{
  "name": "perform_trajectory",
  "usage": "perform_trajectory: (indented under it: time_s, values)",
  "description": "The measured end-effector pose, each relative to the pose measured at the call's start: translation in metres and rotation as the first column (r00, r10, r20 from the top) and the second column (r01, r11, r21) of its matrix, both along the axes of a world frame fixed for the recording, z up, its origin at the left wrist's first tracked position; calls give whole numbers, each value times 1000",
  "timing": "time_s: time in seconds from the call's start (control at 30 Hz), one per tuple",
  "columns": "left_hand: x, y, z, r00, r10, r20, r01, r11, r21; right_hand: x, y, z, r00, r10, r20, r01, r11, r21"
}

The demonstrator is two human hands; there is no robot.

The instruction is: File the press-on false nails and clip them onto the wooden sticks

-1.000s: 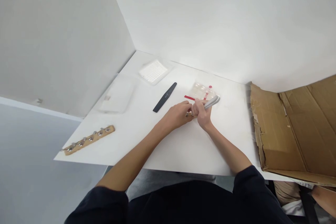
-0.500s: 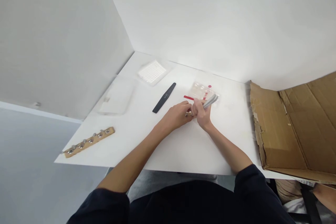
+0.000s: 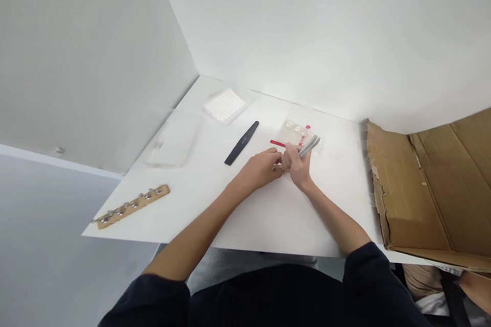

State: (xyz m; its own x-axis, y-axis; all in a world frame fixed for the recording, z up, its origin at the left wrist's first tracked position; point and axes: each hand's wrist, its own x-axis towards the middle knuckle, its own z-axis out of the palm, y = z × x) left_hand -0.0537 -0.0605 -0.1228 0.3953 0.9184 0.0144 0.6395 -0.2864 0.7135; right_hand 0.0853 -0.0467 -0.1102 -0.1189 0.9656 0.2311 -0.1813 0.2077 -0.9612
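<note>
My two hands meet over the middle of the white table (image 3: 268, 214). My right hand (image 3: 298, 166) is closed round a grey nail file (image 3: 311, 145) that sticks out up and to the right. My left hand (image 3: 261, 168) pinches a small object against it; I cannot make out what it is. Just behind my hands lie a clear plastic pack with red parts (image 3: 295, 133) and a red strip (image 3: 276, 143).
A black nail file (image 3: 241, 142) lies left of my hands. Further left are a clear tray with a white grid (image 3: 224, 104), a clear flat lid (image 3: 172, 140) and a wooden strip with metal studs (image 3: 130, 206). An open cardboard box (image 3: 433, 189) stands at the right.
The grey file in my right hand has tipped slightly more upright. My hands stay in the same place.
</note>
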Motion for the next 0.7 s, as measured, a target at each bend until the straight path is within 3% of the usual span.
perform_trajectory:
  time_s: [0.7]
  values:
    - [1,0,-1,1000,-5,8,5,1000,15,-1,1,-1,1000,-3,-14,3,1000,-4]
